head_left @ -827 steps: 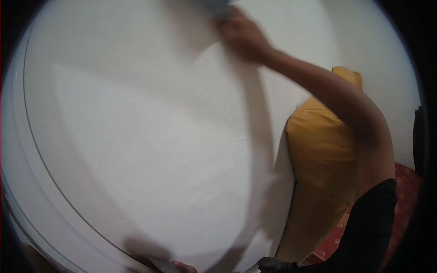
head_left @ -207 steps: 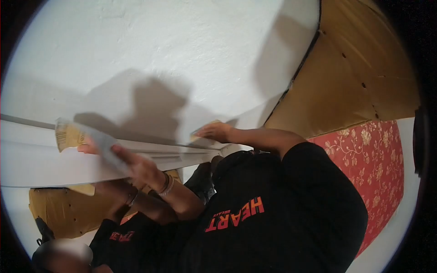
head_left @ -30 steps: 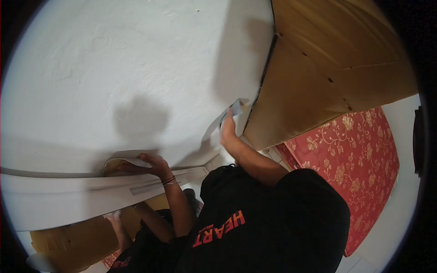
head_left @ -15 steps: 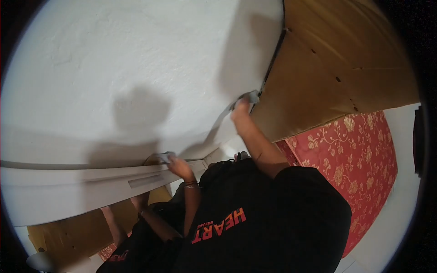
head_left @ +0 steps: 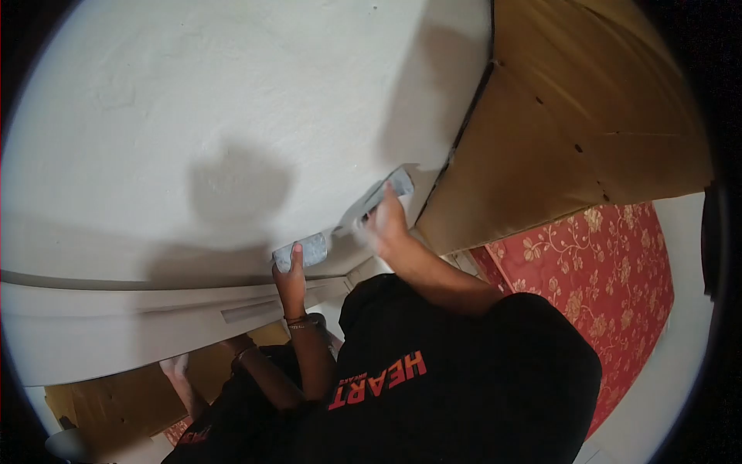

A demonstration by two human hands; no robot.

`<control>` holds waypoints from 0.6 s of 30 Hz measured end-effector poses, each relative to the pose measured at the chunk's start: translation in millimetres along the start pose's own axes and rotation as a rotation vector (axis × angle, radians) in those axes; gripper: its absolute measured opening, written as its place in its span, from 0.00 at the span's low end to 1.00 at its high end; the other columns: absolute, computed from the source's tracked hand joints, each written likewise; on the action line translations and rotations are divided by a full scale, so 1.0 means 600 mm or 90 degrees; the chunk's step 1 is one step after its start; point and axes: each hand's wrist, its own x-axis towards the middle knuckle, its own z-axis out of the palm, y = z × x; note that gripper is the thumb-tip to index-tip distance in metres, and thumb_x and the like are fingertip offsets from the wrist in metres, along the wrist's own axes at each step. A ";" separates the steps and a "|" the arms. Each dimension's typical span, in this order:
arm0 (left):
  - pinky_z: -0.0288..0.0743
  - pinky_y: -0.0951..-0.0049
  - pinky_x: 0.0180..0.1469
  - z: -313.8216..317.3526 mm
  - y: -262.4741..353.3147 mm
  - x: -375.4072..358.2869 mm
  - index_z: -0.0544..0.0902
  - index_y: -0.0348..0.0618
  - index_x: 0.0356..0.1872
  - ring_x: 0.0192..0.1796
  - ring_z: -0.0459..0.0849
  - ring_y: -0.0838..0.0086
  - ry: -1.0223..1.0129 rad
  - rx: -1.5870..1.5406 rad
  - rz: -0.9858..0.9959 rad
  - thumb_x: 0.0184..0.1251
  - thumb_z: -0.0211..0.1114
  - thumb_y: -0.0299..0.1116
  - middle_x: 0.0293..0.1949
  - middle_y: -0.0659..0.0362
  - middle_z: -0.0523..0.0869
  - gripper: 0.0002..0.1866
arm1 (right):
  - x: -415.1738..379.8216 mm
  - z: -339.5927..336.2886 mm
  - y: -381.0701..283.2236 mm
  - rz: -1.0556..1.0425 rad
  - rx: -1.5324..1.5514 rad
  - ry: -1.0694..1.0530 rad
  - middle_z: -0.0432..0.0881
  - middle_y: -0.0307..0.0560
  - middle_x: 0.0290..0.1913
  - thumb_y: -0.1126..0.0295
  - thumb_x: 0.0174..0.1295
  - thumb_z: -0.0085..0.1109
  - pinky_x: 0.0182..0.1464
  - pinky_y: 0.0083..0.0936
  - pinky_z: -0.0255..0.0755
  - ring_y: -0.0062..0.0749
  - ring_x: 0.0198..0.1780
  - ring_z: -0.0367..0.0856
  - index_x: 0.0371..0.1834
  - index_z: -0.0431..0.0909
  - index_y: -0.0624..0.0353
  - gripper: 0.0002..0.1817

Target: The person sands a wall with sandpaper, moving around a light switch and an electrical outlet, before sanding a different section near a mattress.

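Observation:
My left hand (head_left: pixel 291 283), with a bracelet at the wrist, grips a flat grey putty blade (head_left: pixel 309 252), the thumb laid over its face. That blade overlaps the lower part of the white wall (head_left: pixel 325 100). Up and to the right, my right hand (head_left: pixel 388 224) is closed on a second grey putty blade (head_left: pixel 399 184), tilted near the wall. The fingers of this hand are smeared by motion. Both forearms reach out from my black shirt (head_left: pixel 495 387).
A brown padded panel (head_left: pixel 564 116) meets the wall along a dark edge at right. Beneath it lies a red floral mattress (head_left: pixel 595 294). Along the lower left runs a white ledge (head_left: pixel 116 332). Below it, a mirror (head_left: pixel 116 402) reflects arms and a shirt.
My right hand has moved left and down, away from the dark edge by the brown panel. My left hand has risen slightly, turning its blade to face me.

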 end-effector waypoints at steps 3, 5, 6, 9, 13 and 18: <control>0.69 0.72 0.46 0.001 0.013 -0.004 0.77 0.29 0.40 0.41 0.77 0.72 0.044 -0.017 0.045 0.58 0.64 0.41 0.38 0.53 0.81 0.21 | 0.049 -0.008 0.004 -0.079 -0.069 -0.003 0.72 0.46 0.53 0.53 0.67 0.33 0.56 0.32 0.64 0.36 0.52 0.71 0.54 0.66 0.61 0.24; 0.69 0.72 0.46 -0.004 0.019 -0.004 0.77 0.30 0.40 0.41 0.77 0.72 0.054 -0.019 0.052 0.57 0.64 0.41 0.38 0.54 0.81 0.21 | 0.081 -0.010 -0.047 -0.019 0.054 0.027 0.71 0.46 0.55 0.52 0.66 0.38 0.60 0.30 0.59 0.35 0.54 0.69 0.58 0.63 0.61 0.26; 0.69 0.72 0.46 -0.003 0.019 -0.004 0.77 0.30 0.40 0.41 0.77 0.73 0.066 -0.021 0.058 0.57 0.65 0.41 0.37 0.54 0.81 0.21 | 0.076 -0.011 -0.047 -0.021 0.050 0.024 0.71 0.46 0.55 0.52 0.66 0.38 0.60 0.30 0.59 0.35 0.54 0.69 0.58 0.63 0.61 0.26; 0.69 0.72 0.46 -0.003 0.011 0.004 0.77 0.31 0.40 0.40 0.77 0.73 0.075 -0.012 0.023 0.56 0.65 0.40 0.37 0.54 0.81 0.20 | -0.011 0.001 -0.014 -0.049 -0.099 -0.023 0.67 0.47 0.58 0.48 0.66 0.34 0.63 0.28 0.54 0.35 0.60 0.63 0.60 0.60 0.62 0.30; 0.69 0.72 0.46 -0.006 0.003 0.012 0.78 0.31 0.39 0.40 0.77 0.73 0.042 -0.022 0.009 0.56 0.66 0.39 0.37 0.55 0.81 0.19 | 0.056 -0.007 0.005 -0.161 -0.072 0.019 0.62 0.47 0.62 0.47 0.66 0.34 0.65 0.25 0.49 0.34 0.62 0.60 0.63 0.58 0.63 0.32; 0.69 0.72 0.46 -0.005 -0.006 0.015 0.78 0.31 0.38 0.39 0.77 0.73 0.055 0.005 0.024 0.57 0.65 0.39 0.37 0.55 0.82 0.18 | 0.099 -0.012 -0.033 -0.172 0.006 -0.062 0.53 0.49 0.68 0.48 0.67 0.33 0.68 0.25 0.38 0.36 0.68 0.51 0.68 0.47 0.61 0.34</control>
